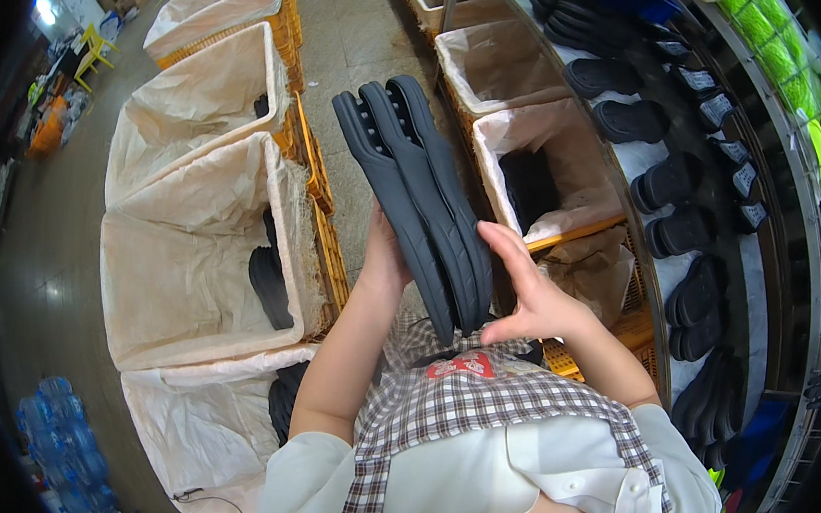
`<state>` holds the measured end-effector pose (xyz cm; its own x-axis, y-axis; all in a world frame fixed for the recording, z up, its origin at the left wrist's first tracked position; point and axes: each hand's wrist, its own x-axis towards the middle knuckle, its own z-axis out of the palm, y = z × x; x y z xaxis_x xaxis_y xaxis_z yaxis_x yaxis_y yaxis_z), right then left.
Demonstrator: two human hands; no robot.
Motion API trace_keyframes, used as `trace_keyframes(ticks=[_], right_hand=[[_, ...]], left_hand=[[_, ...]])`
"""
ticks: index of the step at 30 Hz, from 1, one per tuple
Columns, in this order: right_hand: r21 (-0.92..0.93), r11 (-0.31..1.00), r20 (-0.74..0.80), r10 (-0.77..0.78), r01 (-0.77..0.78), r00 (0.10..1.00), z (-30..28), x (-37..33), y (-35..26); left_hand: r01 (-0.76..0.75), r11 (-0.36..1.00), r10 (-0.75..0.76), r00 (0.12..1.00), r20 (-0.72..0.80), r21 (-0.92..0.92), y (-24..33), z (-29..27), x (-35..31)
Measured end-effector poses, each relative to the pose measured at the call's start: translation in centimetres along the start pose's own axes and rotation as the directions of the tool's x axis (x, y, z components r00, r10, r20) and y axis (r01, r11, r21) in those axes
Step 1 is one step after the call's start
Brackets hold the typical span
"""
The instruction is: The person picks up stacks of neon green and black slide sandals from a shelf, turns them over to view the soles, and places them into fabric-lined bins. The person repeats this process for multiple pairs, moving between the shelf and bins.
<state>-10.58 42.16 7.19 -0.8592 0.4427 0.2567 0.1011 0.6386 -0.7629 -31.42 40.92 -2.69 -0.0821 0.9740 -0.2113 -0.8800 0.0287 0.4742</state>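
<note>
Dark shoe soles (415,194) between two hands

On my feed, cloth-lined wicker baskets (172,281) stand leftmost. Next I see the left hand (389,253) clamped on the stacked soles, raised before the apron (505,409); the right hand (544,304), thumb and fingers spread apart, at their right edge; then black footwear (629,120) on a shelf (755,288).

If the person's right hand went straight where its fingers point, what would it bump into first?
Most likely the stack of dark shoe soles. The right hand looks right beside it, but depth is unclear, so I can't tell whether they touch.
</note>
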Motion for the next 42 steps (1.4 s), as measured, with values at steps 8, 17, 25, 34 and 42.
trace_keyframes(ticks=[8,17,25,34,42], right_hand=[[0.297,0.904,-0.08,0.344,-0.307,0.935,-0.2,0.5,1.6],[0.001,0.999,-0.428,0.044,-0.048,0.903,-0.7,0.5,5.9],[0.372,0.928,-0.385,0.142,0.013,0.912,-1.6,-0.8,6.0],[0.395,0.911,-0.372,0.276,-0.118,0.886,2.3,0.2,2.3],[0.974,0.178,-0.224,0.709,0.137,0.669,-1.3,1.0,1.5]], left_hand=[[-0.224,0.904,0.209,0.975,0.079,0.364,-2.5,0.6,0.4],[0.517,0.844,-0.483,0.848,0.216,-0.143,-1.4,3.1,0.9],[-0.054,0.986,0.003,0.953,0.302,0.161,-1.8,4.6,-1.2],[-0.217,0.922,0.191,0.975,0.109,0.321,-3.9,2.2,0.3],[0.453,0.778,-0.166,0.816,0.553,-0.435,-2.9,0.0,-0.1]])
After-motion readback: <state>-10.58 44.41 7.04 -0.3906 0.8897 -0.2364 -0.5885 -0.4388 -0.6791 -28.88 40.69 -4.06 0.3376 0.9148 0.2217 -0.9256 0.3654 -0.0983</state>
